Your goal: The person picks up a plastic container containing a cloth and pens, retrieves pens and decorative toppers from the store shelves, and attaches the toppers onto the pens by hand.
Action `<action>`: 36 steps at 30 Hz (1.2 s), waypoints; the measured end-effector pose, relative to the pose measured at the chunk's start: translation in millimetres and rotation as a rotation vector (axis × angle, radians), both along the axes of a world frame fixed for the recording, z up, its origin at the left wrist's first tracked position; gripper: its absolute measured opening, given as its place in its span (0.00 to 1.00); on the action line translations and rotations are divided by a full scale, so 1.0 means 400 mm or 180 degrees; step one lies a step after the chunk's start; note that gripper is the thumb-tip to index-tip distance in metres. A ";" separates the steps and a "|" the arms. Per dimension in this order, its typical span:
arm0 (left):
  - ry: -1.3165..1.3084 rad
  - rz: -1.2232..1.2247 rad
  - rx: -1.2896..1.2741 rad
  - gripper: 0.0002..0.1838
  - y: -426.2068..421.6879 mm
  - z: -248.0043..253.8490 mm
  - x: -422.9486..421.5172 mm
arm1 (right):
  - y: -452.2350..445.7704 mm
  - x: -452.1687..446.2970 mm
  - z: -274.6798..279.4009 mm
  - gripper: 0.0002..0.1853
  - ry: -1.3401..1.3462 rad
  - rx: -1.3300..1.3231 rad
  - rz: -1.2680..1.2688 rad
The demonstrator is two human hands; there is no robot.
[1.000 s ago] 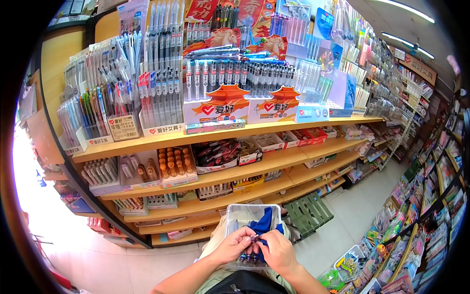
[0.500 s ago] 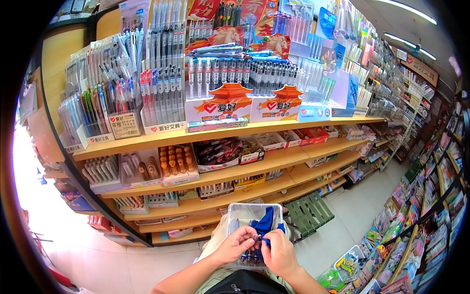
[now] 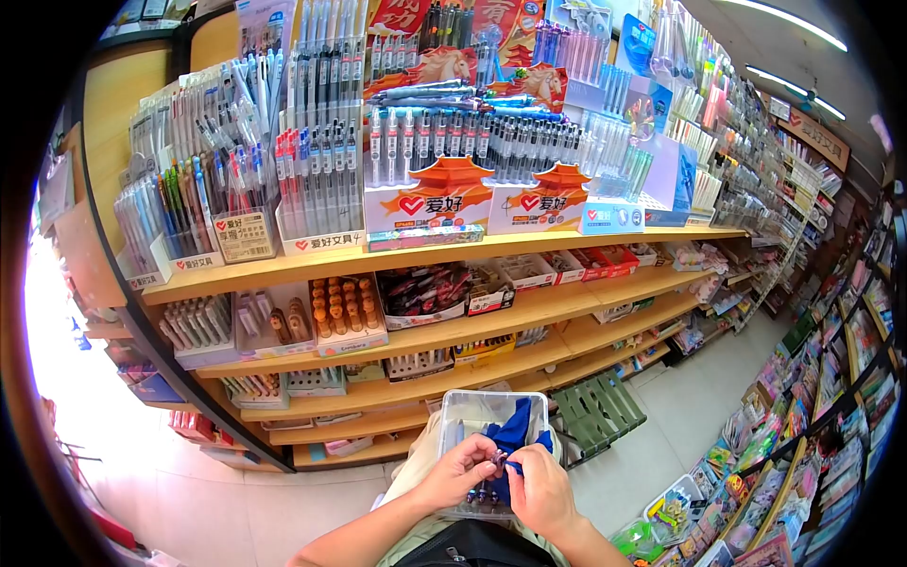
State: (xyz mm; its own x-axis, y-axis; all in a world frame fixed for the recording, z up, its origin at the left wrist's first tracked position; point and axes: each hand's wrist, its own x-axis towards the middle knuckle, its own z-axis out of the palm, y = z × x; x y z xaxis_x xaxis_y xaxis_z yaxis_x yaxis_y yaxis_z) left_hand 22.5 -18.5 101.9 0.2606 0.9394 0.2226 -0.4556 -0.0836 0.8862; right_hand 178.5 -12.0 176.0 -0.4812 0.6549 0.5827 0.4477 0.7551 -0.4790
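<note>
A clear plastic box (image 3: pixel 541 406) rests on my lap, and both hands work over it. My left hand (image 3: pixel 461 470) is closed, pinching a small dark shiny object (image 3: pixel 498 460) whose kind is too small to make out. Close beside it, my right hand (image 3: pixel 540 489) is closed on a corner of blue cloth (image 3: pixel 513 430), held up to the same object. The rest of the cloth drapes inside the box. Below my fingers lie several slim pen-like items (image 3: pixel 486 496) with shiny ends. My fingers partly hide the object.
A wooden shelf (image 3: pixel 416 248) full of pens in display boxes stands ahead. Lower shelves hold cartons of stationery. To the right of the box, a green slatted crate (image 3: pixel 602 416) is on the floor. Packed racks (image 3: pixel 756 472) line the right side.
My right fingers have shifted slightly up with the cloth against the small object. My left hand keeps its pinch; the view has tilted very slightly.
</note>
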 end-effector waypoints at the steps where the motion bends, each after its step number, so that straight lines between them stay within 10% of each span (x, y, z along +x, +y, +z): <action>1: 0.0004 -0.0019 0.0005 0.08 0.000 -0.001 -0.005 | 0.003 0.002 -0.007 0.12 -0.0035 -0.0003 -0.0032; 36: -0.0212 -0.0112 -0.0007 0.10 0.002 0.004 0.002 | -0.005 -0.004 -0.003 0.10 0.0290 0.0040 -0.0265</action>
State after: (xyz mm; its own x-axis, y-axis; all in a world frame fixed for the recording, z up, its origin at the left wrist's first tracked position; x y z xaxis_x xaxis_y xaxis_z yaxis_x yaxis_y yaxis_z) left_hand 23.3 -17.6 103.5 0.2782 0.9305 0.2384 -0.5163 -0.0645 0.8540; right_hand 177.0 -14.2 174.7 -0.3702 0.6828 0.6299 0.4640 0.7233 -0.5114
